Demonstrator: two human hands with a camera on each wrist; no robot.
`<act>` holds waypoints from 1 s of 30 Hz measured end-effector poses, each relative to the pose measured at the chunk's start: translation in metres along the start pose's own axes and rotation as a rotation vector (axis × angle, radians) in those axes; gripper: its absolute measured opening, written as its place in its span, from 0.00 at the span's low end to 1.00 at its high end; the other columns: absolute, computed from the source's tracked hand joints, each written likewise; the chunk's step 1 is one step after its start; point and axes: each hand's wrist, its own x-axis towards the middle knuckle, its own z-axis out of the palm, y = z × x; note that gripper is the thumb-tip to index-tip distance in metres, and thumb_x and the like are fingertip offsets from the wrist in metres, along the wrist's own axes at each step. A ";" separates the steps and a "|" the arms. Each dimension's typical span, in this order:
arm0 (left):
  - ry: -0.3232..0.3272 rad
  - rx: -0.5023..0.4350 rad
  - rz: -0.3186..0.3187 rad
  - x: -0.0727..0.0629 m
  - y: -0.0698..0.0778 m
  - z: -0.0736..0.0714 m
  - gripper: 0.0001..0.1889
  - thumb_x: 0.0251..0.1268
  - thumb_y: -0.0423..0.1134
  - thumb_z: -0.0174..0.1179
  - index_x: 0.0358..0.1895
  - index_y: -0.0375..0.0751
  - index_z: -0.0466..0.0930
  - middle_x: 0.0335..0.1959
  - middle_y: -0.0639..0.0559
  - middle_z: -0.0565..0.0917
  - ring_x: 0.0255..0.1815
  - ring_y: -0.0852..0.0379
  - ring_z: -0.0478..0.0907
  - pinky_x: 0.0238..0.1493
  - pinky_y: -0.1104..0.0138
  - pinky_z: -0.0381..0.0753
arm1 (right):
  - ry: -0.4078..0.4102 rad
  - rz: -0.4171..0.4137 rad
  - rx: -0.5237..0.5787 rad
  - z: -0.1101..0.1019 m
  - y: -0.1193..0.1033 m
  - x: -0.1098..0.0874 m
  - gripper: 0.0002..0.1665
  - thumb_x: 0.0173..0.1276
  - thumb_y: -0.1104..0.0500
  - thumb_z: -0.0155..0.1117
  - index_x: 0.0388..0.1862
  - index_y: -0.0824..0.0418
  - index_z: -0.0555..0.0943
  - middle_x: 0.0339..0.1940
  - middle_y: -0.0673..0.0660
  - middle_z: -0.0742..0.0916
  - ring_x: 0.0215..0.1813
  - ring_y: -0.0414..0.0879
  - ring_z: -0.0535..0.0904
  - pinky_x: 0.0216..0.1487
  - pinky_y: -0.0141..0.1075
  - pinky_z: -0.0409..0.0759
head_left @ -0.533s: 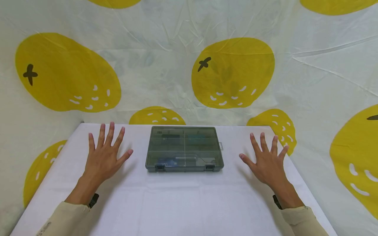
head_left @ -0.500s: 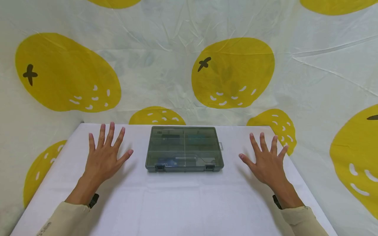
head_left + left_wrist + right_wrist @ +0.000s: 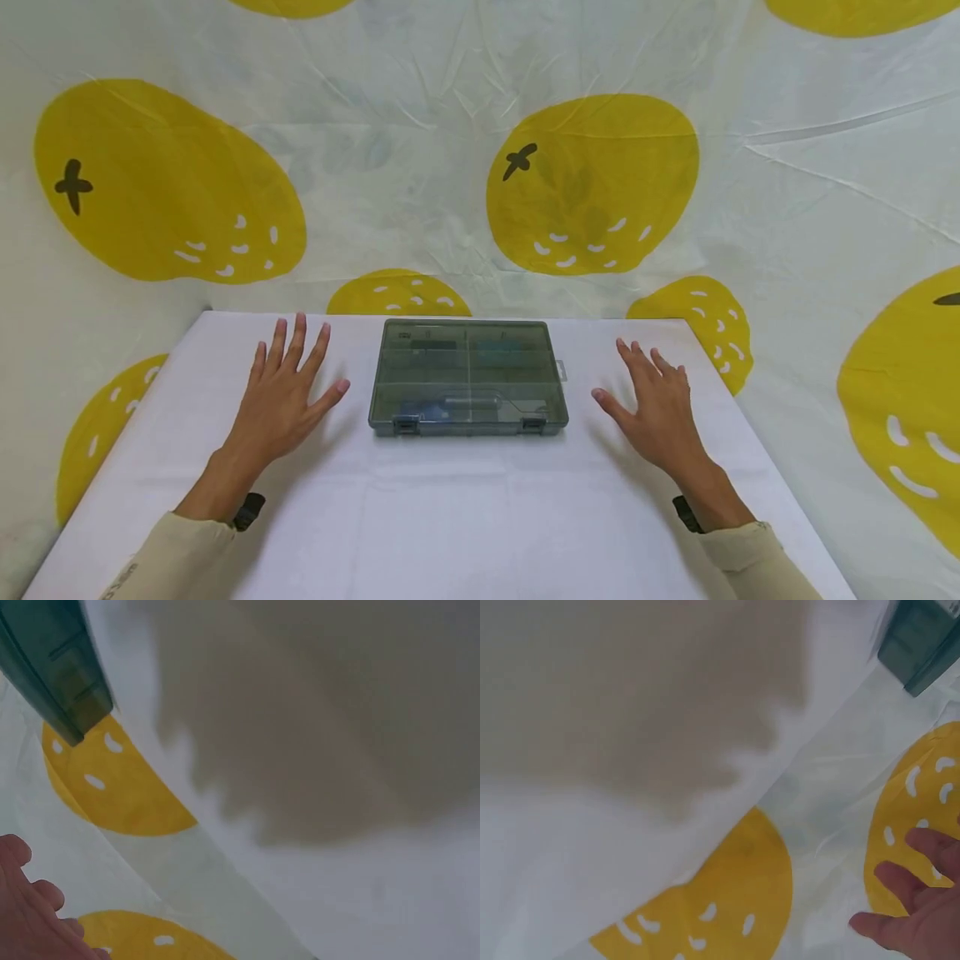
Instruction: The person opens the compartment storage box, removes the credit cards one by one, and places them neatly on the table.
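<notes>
A flat, see-through grey-green plastic case (image 3: 420,371) lies closed on the white table, two latches along its near side. Dividers and several small items show dimly through its lid. To its left hovers my left hand (image 3: 281,408), fingers spread, holding nothing. My right hand (image 3: 660,417) is on the other side of the case, its fingers a little bent and its grasp empty. Both hands cast shadows on the cloth. A corner of the case shows at the upper left of the left wrist view and the upper right of the right wrist view.
White cloth covers the table (image 3: 450,525). Behind its far edge hangs a pale curtain (image 3: 405,192) printed with large yellow fruit. A small clear hang tab (image 3: 561,371) sticks out from the case's right side. Dark bands circle both wrists.
Both hands have moved inward, toward the case. The right hand's fingers have drawn closer together and bent slightly. The case stays where it was.
</notes>
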 end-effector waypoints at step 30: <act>-0.404 -0.916 -0.004 0.004 0.026 0.041 0.42 0.83 0.43 0.58 0.89 0.50 0.44 0.90 0.46 0.46 0.88 0.35 0.54 0.82 0.45 0.58 | -0.383 0.191 0.426 0.038 -0.065 -0.008 0.49 0.76 0.36 0.66 0.88 0.44 0.56 0.81 0.67 0.74 0.74 0.66 0.78 0.71 0.64 0.79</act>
